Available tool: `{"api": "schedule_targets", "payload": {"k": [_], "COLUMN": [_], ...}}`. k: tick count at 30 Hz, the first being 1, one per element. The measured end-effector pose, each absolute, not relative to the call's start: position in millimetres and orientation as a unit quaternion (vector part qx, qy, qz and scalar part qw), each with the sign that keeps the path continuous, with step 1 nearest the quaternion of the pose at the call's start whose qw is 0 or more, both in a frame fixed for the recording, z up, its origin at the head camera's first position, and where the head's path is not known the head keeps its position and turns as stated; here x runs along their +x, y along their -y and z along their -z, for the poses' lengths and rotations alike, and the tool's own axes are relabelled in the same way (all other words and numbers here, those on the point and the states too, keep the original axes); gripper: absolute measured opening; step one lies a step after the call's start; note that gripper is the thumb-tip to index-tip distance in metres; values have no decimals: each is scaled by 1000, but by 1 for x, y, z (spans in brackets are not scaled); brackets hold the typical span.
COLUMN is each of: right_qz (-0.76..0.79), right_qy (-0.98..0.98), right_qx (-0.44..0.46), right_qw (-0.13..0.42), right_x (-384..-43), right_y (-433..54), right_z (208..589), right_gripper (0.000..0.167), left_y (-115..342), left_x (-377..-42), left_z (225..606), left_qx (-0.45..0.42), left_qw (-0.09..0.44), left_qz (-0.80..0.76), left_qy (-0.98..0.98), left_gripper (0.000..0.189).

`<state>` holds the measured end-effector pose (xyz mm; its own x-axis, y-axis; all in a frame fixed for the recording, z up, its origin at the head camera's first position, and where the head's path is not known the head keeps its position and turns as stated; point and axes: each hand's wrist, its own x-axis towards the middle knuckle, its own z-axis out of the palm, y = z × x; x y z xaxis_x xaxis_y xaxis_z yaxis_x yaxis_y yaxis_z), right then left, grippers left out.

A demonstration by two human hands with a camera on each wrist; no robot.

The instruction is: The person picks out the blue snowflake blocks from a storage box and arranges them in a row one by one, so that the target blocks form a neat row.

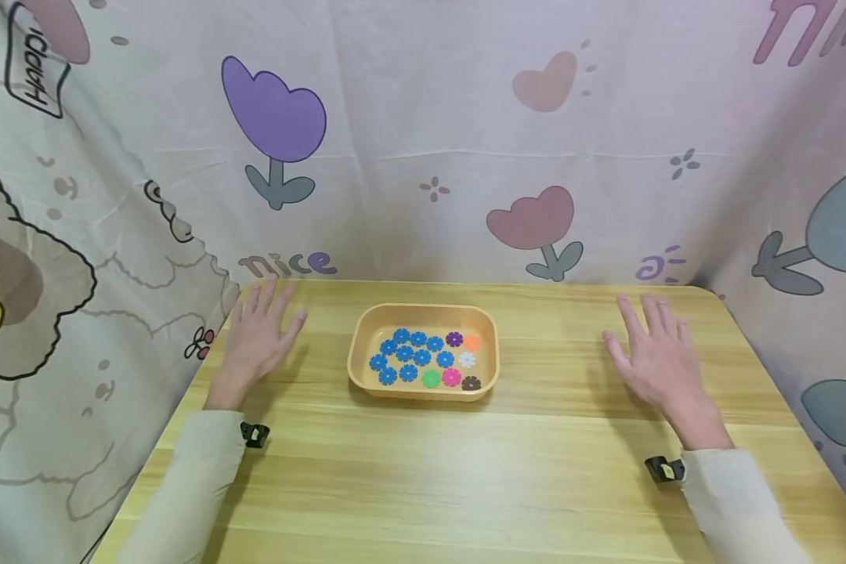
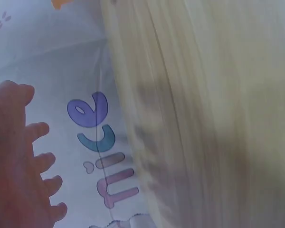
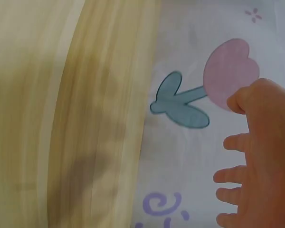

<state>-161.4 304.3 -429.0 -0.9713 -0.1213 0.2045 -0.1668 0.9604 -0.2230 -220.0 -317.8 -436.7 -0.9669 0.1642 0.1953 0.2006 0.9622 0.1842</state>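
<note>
A shallow yellow-orange tray (image 1: 423, 394) sits on the wooden table between the two hands. Inside it lie several blue notched discs (image 1: 404, 353), plus single ones: a purple disc (image 1: 454, 339), an orange disc (image 1: 471, 343), a white disc (image 1: 467, 359), a green disc (image 1: 431, 379), a pink disc (image 1: 451, 377) and a dark brown disc (image 1: 471, 383). To the tray's left, my left hand (image 1: 257, 337) has its fingers spread and holds nothing. My right hand (image 1: 654, 352), well to the tray's right, is likewise spread and holds nothing. Both wrist views show the fingers apart.
The wooden table (image 1: 423, 478) ends at a back edge against a printed curtain (image 1: 409, 117), which also runs along both sides. Black wrist cameras sit at the left cuff (image 1: 255, 435) and the right cuff (image 1: 664, 469).
</note>
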Motion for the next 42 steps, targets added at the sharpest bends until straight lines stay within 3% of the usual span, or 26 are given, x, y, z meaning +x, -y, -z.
{"api": "schedule_targets", "payload": {"k": [15,23,31,42], "right_qz": [-305,-420,-540,-633], "right_qy": [925,864,806,751], "right_qx": [135,186,182,180], "right_qw": [180,204,160,51], "right_x": [-164,-169,-177,-186], "right_y": [-247,-206,-164,-119], "right_z": [421,425,433,444], "right_gripper": [56,46,44,39], "left_y": [278,255,241,239], "left_x": [-211,-207,-206,-203], "left_z": [449,461,467,482], "left_qx": [-167,-187,-163,-141], "left_qw": [81,43,-35,-85], "left_qz": [332,462,578,613], "left_qy": [925,866,799,773], "left_gripper": [57,52,54,51]}}
